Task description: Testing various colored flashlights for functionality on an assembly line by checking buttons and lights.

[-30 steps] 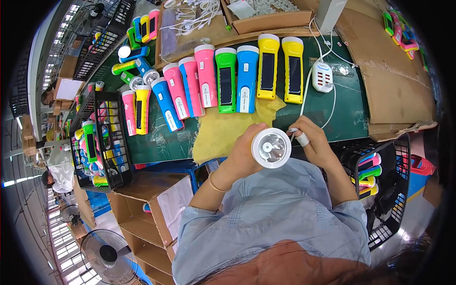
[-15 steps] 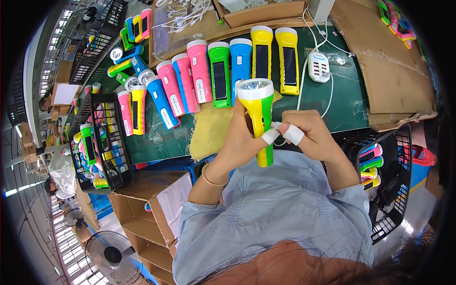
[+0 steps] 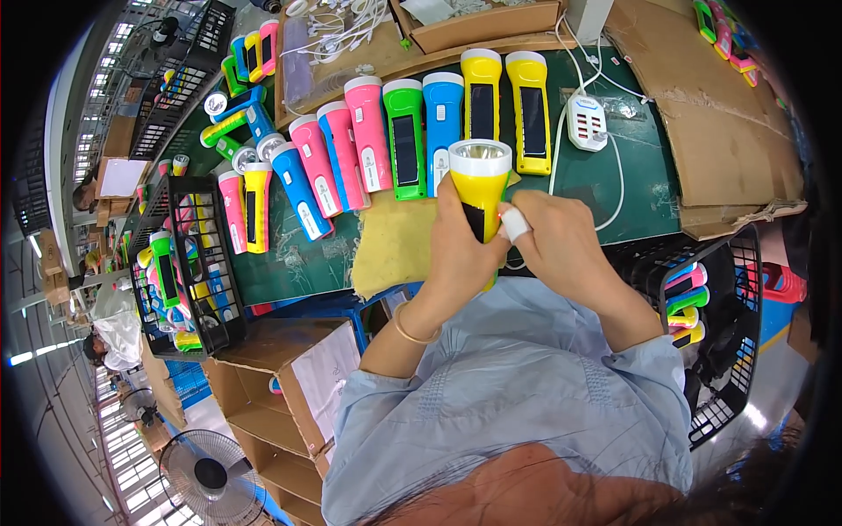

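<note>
My left hand is wrapped round a yellow flashlight with a white head, held upright with its lens up. The dark panel on its body shows between my fingers; its lower end is mostly hidden. Against its right side, my right hand is closed, with white tape round a digit. What its fingers pinch, if anything, is hidden. Behind them, a row of flashlights lies on the green table, among them a blue one, a green one and another yellow one.
A white multi-port USB charger with white cables lies right of the row. Below the row is a yellow cloth. Black crates of flashlights stand left and right. Cardboard covers the table's right side; cardboard compartments stand lower left.
The flashlight has turned in my left hand: its dark panel now shows instead of the yellow-green side. My right hand has turned over, its back now upward, and stays close against the flashlight.
</note>
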`<state>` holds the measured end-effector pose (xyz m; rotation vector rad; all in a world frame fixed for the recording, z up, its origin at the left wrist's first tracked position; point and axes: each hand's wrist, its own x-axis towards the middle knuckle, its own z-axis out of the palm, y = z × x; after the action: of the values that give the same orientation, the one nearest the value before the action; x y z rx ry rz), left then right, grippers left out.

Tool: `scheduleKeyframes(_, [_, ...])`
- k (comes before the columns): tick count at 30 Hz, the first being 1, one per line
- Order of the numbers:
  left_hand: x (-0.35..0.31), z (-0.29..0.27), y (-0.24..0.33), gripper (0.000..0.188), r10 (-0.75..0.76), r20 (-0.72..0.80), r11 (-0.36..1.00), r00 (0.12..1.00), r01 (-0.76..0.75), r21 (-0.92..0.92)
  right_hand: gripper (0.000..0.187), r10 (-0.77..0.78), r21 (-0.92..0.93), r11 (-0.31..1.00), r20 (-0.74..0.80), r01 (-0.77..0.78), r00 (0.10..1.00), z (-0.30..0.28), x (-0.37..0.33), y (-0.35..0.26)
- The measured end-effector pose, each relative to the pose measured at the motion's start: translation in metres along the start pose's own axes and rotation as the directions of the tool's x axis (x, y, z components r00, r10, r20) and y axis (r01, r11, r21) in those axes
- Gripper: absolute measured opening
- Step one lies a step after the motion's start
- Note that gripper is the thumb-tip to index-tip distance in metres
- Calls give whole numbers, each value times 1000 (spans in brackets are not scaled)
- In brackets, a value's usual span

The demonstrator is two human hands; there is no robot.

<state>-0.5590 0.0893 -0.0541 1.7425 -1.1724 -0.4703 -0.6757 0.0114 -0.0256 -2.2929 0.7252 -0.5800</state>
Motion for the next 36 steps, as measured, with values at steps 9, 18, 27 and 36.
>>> scheduleKeyframes(9, [20,-12,-29,41,-184,-12,856,983,155,-493,16,23,348,938,-94,11,995,-26,-36,14])
scheduleKeyframes(18, [17,0,5,42,-237,30,566,971,163,-808,33,104,739,627,233,-245,967,23,-21,32])
scheduleKeyframes(27, [27,11,-4,70,-269,-106,742,957,135,-657,40,30,797,426,460,-428,887,29,0,37])
scheduleKeyframes(36, [40,2,-21,68,-270,197,480,943,309,-821,42,155,747,510,408,-427,900,52,5,44])
